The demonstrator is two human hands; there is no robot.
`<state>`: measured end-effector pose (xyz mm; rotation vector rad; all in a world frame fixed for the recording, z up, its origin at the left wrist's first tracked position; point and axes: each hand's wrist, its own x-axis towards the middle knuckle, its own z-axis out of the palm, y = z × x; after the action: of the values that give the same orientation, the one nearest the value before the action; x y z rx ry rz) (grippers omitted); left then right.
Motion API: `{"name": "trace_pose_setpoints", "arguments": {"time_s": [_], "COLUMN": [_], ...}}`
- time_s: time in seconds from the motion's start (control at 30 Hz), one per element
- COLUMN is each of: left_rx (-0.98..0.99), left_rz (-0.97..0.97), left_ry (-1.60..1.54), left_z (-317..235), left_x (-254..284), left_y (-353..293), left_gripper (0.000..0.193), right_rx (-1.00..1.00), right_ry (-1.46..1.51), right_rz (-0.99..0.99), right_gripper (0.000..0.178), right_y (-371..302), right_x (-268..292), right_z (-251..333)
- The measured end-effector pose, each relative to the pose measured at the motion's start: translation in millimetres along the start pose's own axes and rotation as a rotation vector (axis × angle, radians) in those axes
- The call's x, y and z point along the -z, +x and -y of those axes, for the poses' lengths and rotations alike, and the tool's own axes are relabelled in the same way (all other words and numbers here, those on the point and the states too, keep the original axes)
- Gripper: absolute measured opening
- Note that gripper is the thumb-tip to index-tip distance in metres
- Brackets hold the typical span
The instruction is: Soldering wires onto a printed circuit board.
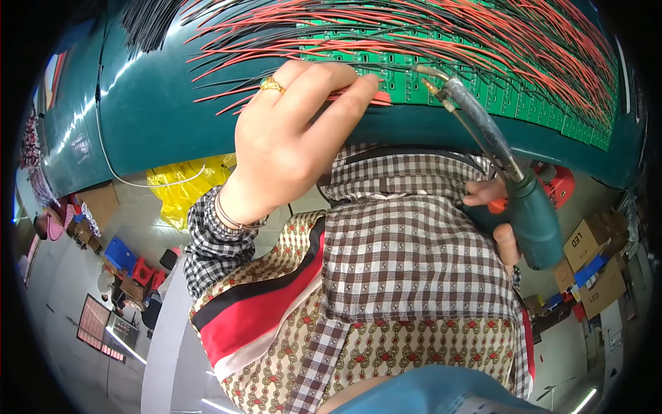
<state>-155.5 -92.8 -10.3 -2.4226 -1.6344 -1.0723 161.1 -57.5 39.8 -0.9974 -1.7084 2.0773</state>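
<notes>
My left hand (pixel 296 131), with a ring on one finger, is closed in a pinch at the near left edge of the green circuit boards (pixel 414 90). Red wires (pixel 372 96) run under its fingers and stick out past them; the exact grip at the fingertips is partly hidden. My right hand (pixel 485 192) wraps round the dark green handle of a soldering gun (pixel 538 221), mostly hidden behind it. The gun's bent metal neck reaches up over the boards. Its tip meets the boards close to a black wire, just right of my left fingertips; contact is hard to make out.
Rows of red and black wires (pixel 483 34) fan across the boards on the green table (pixel 158 90). A bundle of black wires (pixel 148 24) lies at the far left. Below the table are a yellow bag (pixel 183 190), a red stool (pixel 557 185) and cardboard boxes (pixel 593 255).
</notes>
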Motion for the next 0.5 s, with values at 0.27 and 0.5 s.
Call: {"name": "trace_pose_setpoints", "arguments": {"time_s": [0.27, 0.5], "left_rx": [0.045, 0.001], "left_rz": [0.037, 0.013], "left_ry": [-0.009, -0.007], "left_z": [-2, 1], "left_x": [3, 0], "left_y": [0, -1], "left_gripper": [0.033, 0.034], "right_rx": [0.202, 0.185], "right_ry": [0.207, 0.022], "right_rz": [-0.389, -0.061], "right_gripper": [0.052, 0.050], "right_y": [-4, 4], "right_x": [-38, -11], "right_z": [-25, -15]}}
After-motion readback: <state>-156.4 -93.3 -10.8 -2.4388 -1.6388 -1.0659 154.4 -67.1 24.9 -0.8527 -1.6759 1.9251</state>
